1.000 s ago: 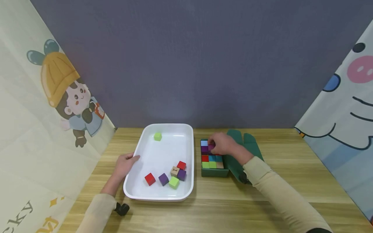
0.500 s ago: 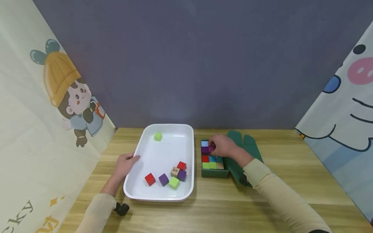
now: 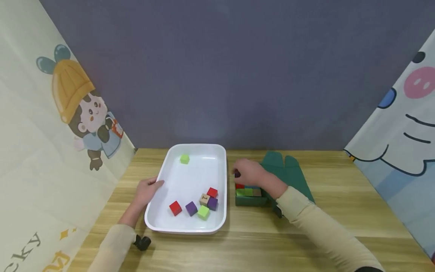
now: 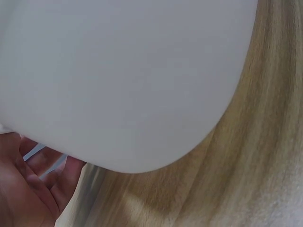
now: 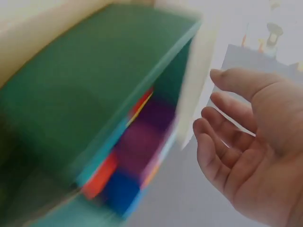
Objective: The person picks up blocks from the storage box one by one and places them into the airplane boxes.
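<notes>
My left hand [image 3: 147, 193] grips the left rim of a white tray [image 3: 190, 181], thumb on top and fingers beneath; the left wrist view shows the hand [image 4: 38, 184] at the tray's edge. Over a green box [image 3: 249, 201] of coloured cubes hovers my right hand [image 3: 250, 173], covering its far part. A dark cube [image 3: 237, 173] shows beside the fingertips. In the right wrist view, the right hand [image 5: 251, 137] has loosely bent fingers, its thumb apart, and nothing visible between them. The blurred box there shows purple cubes [image 5: 142, 139] and a blue cube [image 5: 120, 191].
Inside the tray lie a green cube [image 3: 184, 159] at the far end and several cubes near the front, among them a wooden cube [image 3: 204, 199] with a letter. The box's green lid [image 3: 289, 172] lies folded open to the right. A grey wall stands behind the table.
My right hand has shifted left over the box, and its fingers have left the purple cube they touched. The green lid has swung slightly outward. My left hand stays on the tray.
</notes>
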{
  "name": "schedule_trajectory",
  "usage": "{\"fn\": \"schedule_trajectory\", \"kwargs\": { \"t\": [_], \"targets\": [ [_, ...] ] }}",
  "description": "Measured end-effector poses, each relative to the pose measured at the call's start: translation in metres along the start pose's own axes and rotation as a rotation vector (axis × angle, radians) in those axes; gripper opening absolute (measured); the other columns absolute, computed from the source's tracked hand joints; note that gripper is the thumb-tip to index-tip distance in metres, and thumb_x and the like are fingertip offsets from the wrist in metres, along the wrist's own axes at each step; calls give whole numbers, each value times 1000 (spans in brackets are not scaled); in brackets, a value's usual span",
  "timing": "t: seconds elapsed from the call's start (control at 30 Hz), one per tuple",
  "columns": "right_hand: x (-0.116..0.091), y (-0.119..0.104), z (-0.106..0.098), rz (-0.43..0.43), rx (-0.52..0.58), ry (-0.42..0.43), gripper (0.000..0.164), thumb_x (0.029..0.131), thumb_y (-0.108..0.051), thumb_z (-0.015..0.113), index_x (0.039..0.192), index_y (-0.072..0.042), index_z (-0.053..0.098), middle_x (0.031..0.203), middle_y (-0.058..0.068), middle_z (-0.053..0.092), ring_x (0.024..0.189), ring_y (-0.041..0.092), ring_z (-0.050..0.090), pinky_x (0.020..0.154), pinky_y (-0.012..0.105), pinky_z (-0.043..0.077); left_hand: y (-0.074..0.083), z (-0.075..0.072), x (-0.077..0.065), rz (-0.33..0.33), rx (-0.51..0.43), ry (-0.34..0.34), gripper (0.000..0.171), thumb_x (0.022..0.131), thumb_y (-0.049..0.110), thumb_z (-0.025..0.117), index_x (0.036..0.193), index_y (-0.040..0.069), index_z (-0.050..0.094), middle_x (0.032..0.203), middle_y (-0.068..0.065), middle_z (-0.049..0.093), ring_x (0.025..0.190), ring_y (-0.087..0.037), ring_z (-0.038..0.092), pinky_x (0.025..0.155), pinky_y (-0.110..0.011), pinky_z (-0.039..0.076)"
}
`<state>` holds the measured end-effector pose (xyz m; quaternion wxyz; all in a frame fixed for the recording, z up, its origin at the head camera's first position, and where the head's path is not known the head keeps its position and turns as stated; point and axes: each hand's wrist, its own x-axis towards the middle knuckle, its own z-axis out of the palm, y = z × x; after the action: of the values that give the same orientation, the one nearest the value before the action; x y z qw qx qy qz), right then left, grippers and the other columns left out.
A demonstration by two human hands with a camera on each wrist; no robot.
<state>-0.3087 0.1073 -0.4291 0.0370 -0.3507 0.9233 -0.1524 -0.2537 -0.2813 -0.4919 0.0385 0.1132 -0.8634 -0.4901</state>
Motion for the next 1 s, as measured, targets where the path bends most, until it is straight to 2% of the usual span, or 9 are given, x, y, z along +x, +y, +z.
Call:
{"fn": "schedule_trajectory", "kwargs": {
  "t": [0.17,0.27,0.37,0.47,0.6,0.73,0.83,1.0],
  "targets": [
    [18,-64,2,-125,-53,-120,21,86,-26,74,103,-15,72,96,-1,65,79,10,55,69,27,51,0,0,-2,-13,-19,-32,48,94,23,61,132,-6,55,120,-31,60,93,-34,67,72,-38,60],
    [31,-98,11,-202,-97,-204,22,86,-29,73,106,-17,71,98,-4,65,81,9,54,71,26,51,1,1,-4,-9,-40,-21,46,93,21,62,130,-7,56,117,-31,61,91,-34,67,71,-38,60],
    [44,-127,23,-271,-130,-263,22,87,-29,72,107,-19,71,100,-6,65,81,6,54,72,26,51,1,0,-3,12,-39,16,44,92,19,64,126,-8,58,113,-31,63,87,-34,68,69,-38,60],
    [54,-147,36,-319,-160,-284,19,87,-25,72,105,-22,70,95,-9,63,78,6,53,68,23,49,1,0,-3,11,-36,21,44,92,20,64,127,-6,59,113,-30,64,86,-33,68,68,-37,60],
    [66,-162,51,-373,-190,-292,13,86,-21,73,98,-23,68,82,-11,55,74,7,50,61,21,44,2,1,-3,7,-51,-8,44,93,21,63,129,-5,58,116,-29,63,89,-33,68,69,-37,60],
    [77,-169,58,-393,-214,-300,12,85,-21,74,92,-23,65,77,-11,52,72,8,50,60,22,43,2,0,-2,17,-53,4,43,93,20,63,127,-6,59,114,-29,64,88,-32,68,67,-36,60],
    [80,-171,58,-376,-224,-318,13,85,-22,75,92,-23,65,78,-11,53,72,8,51,61,22,44,1,0,-1,24,-52,28,41,92,19,64,125,-7,61,109,-29,66,83,-30,69,65,-35,60],
    [83,-173,55,-325,-217,-361,18,85,-22,75,101,-25,67,83,-10,56,76,9,53,65,21,45,-2,1,0,27,-60,18,42,92,20,65,125,-7,60,108,-29,66,83,-31,69,66,-36,60]
  ]
}}
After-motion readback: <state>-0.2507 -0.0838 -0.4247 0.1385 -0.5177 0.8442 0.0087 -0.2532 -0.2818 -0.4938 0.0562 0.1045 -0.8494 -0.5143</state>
